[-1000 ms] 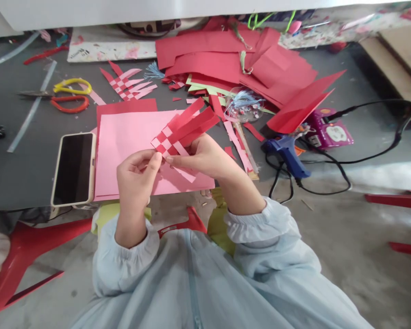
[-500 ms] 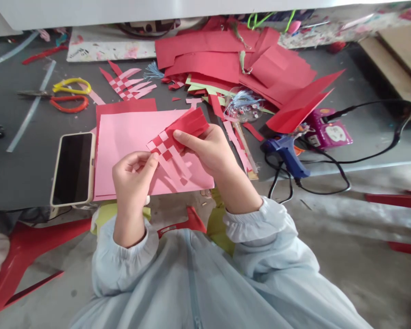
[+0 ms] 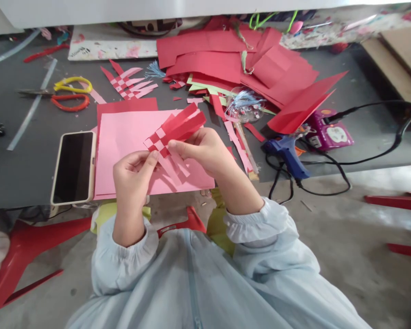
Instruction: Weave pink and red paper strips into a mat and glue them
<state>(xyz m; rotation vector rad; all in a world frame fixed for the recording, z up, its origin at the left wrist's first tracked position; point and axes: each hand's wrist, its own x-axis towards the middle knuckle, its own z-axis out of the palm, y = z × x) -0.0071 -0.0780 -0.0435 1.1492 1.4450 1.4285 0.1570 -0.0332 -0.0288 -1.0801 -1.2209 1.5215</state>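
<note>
A small woven piece of red and pink paper strips (image 3: 160, 139) is held between my two hands over pink sheets. My left hand (image 3: 134, 171) pinches its lower left corner between thumb and fingers. On the right side, my right hand (image 3: 203, 151) grips it, the thumb lying on top by the checkered part and the fingers hidden beneath. Loose red strips fan out to the upper right, and loose pink strips hang toward the lower right. Underneath lie the pink paper sheets (image 3: 123, 151). A second woven paper piece (image 3: 126, 83) rests farther back on the table.
A phone (image 3: 73, 167) lies left of the sheets, with scissors (image 3: 68, 93) behind it. Red paper (image 3: 205, 66) is piled at the back. To the right are a blue glue gun (image 3: 287, 153), its black cord and a purple box (image 3: 329, 132). A bag of beads (image 3: 245, 107) lies near the scraps.
My right thumb has shifted left and down, closer to the checkered part. The red strips, earlier together, are now spread apart. My left hand keeps its pinch on the corner.
</note>
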